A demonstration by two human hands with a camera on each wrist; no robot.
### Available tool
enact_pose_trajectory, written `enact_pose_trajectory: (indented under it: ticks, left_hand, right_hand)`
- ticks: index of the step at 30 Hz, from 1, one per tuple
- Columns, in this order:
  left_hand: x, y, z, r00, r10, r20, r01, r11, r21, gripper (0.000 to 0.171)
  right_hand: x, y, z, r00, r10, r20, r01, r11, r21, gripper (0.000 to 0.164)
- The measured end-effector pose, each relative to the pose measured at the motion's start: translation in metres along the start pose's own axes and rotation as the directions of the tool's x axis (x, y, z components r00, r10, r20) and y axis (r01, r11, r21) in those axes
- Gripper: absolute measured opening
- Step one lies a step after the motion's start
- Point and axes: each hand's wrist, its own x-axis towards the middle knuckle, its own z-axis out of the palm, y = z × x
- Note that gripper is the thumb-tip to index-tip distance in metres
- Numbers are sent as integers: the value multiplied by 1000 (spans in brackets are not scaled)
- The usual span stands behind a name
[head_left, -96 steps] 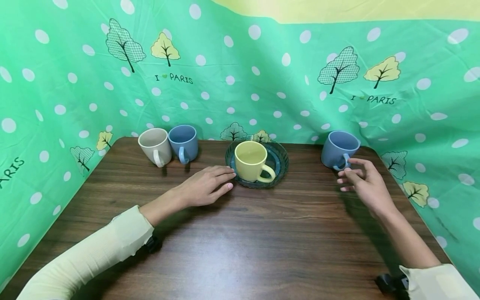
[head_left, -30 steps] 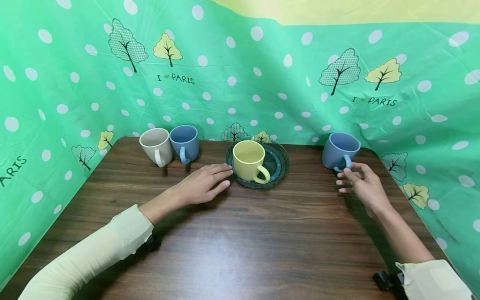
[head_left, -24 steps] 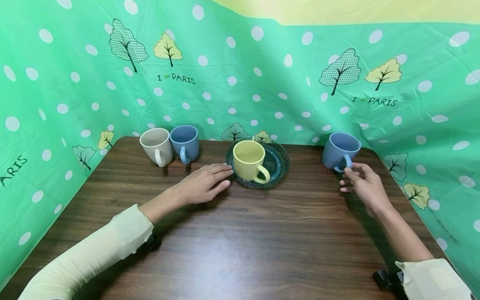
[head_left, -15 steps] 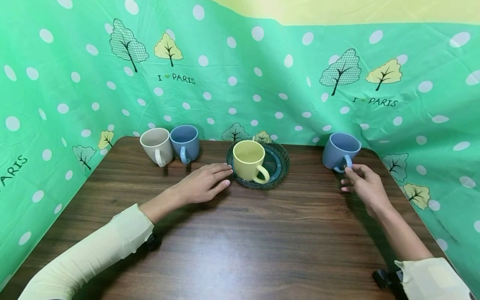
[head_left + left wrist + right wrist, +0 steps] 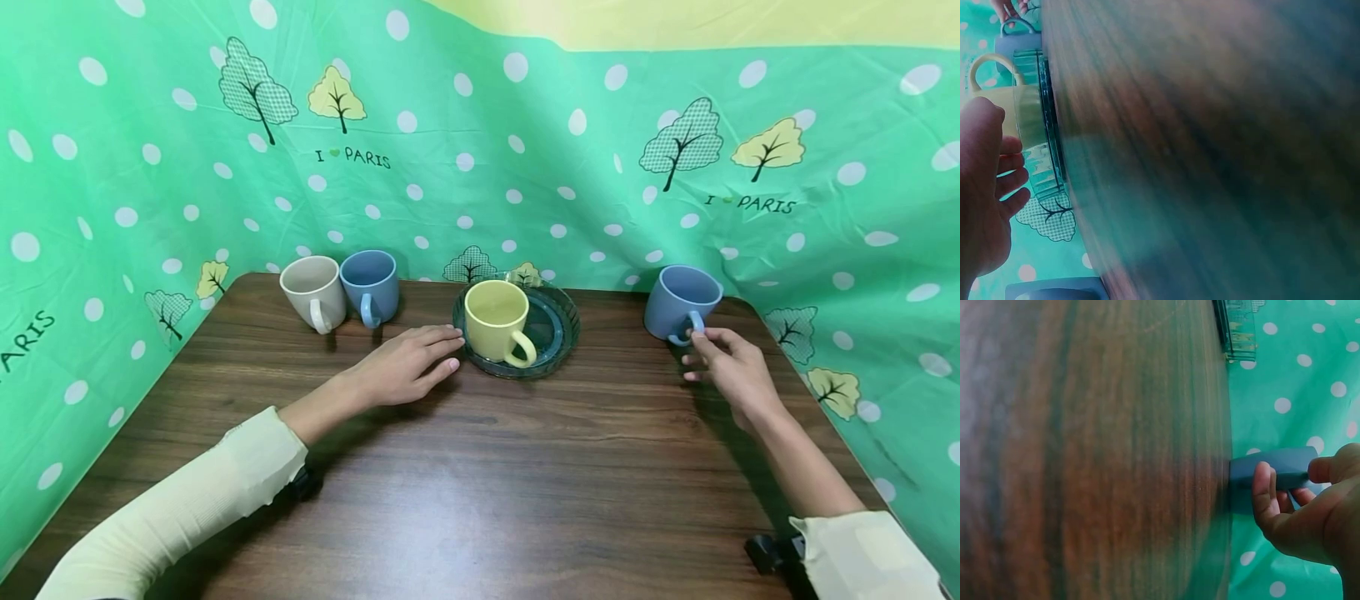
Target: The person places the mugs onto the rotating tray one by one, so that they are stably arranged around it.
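In the head view, a yellow mug point(image 5: 495, 323) stands upright inside a clear glass dish point(image 5: 558, 350), left of its middle. My left hand point(image 5: 408, 367) reaches to the dish's left rim with fingers extended; whether the fingertips touch the glass, I cannot tell. At the back right stands a blue mug point(image 5: 675, 304), its handle turned toward me. My right hand point(image 5: 738, 371) pinches that handle between thumb and forefinger, the other fingers loosely bent below. The right wrist view shows the hand point(image 5: 1310, 519) partly covering this blue mug point(image 5: 1279, 459).
On the back left, a light grey mug point(image 5: 309, 292) and a second blue mug point(image 5: 375, 287) stand side by side, handles facing me. A green dotted cloth point(image 5: 480, 117) hangs around the back and sides of the dark wooden table point(image 5: 480, 500).
Compared with the oldest frame, the yellow mug sits slightly farther left in the dish. My right thumb and forefinger have come together on the blue mug's handle. My left hand has barely moved.
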Motion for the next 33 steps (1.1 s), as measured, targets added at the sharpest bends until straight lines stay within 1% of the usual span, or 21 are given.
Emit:
enact_pose_trajectory:
  ticks: [4,9,17,23,25,29,31,33]
  left_hand:
    - [0,0,0,1000,5,-11,-5,1000,3,50]
    - [0,0,0,1000,-2,-8,2,1000,5,50]
    - [1,-1,-1,1000,-12,-4,12,1000,9,51]
    - [1,-1,-2,1000,-24,0,24,1000,16,51]
    - [1,-2,-2,1000,-25,-1,25,1000,18,52]
    - [1,-3,-1,1000,-23,-5,23,1000,21,52]
    - [1,-4,-1,1000,-24,-4,24,1000,20,52]
    - [1,-4,-1,1000,-26,-3,26,1000,16,52]
  right_hand:
    - [1,1,-1,1000,-5,-3,5,1000,1,60]
    - [2,1,-1,1000,-9,1,9,1000,10,60]
    - [4,1,1,1000,-9,14,8,999,49,47]
    - [5,0,1,999,-3,37,0,998,65,51]
    - [6,0,1,999,0,53,-5,996,89,48]
    - [7,2,0,996,-1,92,-17,980,200,39]
    - [7,3,0,995,0,104,-26,967,255,37]
    - [7,3,0,994,0,110,-31,960,277,40]
